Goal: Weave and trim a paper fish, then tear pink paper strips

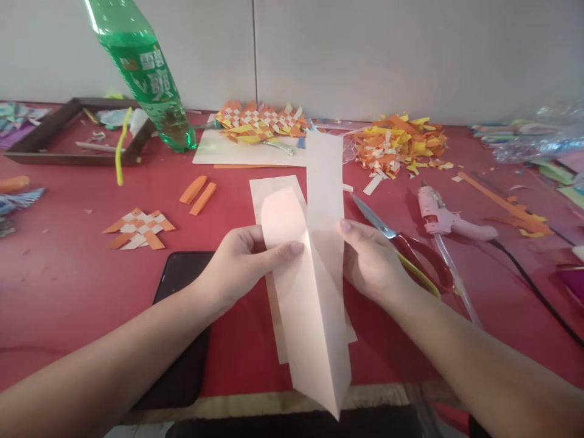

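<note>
A: State the position of the folded paper (314, 322).
B: Raised in front of the person, between both hands, its lower point reaching over the near edge of the table (241, 359). A lengthwise crease divides it; the left panel curls over at the top, the right panel stands tall and flat.

A: Condition of the left hand (237, 261)?
B: Gripping the left panel, thumb laid across the front, fingers (250, 234) behind.

A: And the right hand (376, 261)?
B: Pinching the outer edge of the right panel, thumb tip at the front. The other fingers are partly hidden.

A: What lies below the paper?
B: A second sheet (274, 185), mostly covered.

A: Items to the left?
B: A dark phone (182, 280), partly hidden by the left forearm; a woven paper piece (141, 228) in orange and white; two orange strips (203, 199).

A: To the right?
B: Scissors (371, 216) just beyond the right hand, then a pink glue gun (440, 216) with a black cord.

A: Far side?
B: A green bottle (143, 73) beside a dark frame (64, 159), and a pile of orange and yellow scraps (401, 146).
</note>
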`<state>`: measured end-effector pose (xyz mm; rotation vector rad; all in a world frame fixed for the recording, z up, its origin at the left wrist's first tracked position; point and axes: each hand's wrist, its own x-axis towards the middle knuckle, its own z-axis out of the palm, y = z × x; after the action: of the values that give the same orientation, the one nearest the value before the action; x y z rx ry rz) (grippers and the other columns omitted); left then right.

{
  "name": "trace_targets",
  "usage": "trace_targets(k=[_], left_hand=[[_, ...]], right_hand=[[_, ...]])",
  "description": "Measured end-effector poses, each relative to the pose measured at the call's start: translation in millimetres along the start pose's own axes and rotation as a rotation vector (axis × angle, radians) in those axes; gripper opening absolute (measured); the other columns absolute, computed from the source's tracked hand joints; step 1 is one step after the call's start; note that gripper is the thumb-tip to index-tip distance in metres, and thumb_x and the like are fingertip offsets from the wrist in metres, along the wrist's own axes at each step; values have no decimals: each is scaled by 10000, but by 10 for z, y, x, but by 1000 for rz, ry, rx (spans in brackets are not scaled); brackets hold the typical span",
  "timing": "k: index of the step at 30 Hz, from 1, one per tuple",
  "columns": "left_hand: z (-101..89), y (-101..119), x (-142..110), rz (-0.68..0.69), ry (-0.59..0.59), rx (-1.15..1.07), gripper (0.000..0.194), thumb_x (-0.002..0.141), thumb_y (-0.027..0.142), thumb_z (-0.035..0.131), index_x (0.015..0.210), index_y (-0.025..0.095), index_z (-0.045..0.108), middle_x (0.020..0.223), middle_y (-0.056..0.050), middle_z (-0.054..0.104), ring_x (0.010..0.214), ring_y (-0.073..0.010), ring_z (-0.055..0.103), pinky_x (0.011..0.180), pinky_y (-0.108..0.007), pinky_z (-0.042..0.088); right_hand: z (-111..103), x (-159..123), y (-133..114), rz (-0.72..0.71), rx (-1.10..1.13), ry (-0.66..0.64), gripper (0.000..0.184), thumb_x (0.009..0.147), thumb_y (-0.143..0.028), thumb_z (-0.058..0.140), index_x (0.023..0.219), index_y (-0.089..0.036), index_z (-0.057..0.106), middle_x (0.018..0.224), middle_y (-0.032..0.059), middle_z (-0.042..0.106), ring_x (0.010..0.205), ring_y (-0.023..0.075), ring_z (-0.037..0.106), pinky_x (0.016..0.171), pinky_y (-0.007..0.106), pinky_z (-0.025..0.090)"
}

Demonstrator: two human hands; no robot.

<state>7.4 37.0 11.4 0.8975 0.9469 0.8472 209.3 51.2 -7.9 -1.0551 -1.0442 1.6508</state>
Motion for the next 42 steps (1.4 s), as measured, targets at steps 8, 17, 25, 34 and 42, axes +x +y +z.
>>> trace_targets(k=[8, 17, 25, 34, 42], left_hand=[[-10, -9, 29, 38, 42, -64, 180, 781, 309, 789, 893, 169, 779, 898, -50, 795, 827, -190, 741, 761, -245, 578], [-26, -37, 37, 49, 75, -96, 175, 807, 312, 766, 910, 172, 776, 915, -55, 791, 833, -191, 734, 804, -278, 570], [4, 3, -6, 16, -24, 44, 203, 824, 359, 743, 915, 180, 775, 924, -51, 792, 860, -183, 729, 759, -237, 560], [-15, 6, -27, 44, 16, 53, 261, 794, 363, 766, 946, 151, 769, 975, -87, 787, 916, -254, 734, 797, -308, 576], [-13, -14, -16, 59, 72, -4, 195, 799, 322, 767, 908, 160, 767, 971, -69, 787, 868, -211, 731, 776, -277, 565]], right_hand=[[8, -28, 5, -71, -113, -16, 134, 764, -344, 800, 881, -287, 771, 910, -6, 781, 796, 149, 722, 731, 267, 576], [-1, -2, 37, -120, -89, 16, 111, 769, -340, 798, 865, -294, 766, 904, -22, 781, 803, 131, 715, 741, 248, 564], [-37, 17, 50, -126, -66, 93, 165, 755, -353, 805, 892, -274, 756, 890, -8, 770, 797, 153, 701, 740, 285, 557], [0, -56, 29, -57, -137, 8, 223, 721, -406, 819, 853, -237, 759, 862, 35, 770, 791, 195, 707, 693, 317, 568], [-19, -32, 51, -100, -94, 30, 182, 769, -344, 790, 920, -249, 756, 937, 35, 777, 842, 200, 722, 764, 348, 576]])
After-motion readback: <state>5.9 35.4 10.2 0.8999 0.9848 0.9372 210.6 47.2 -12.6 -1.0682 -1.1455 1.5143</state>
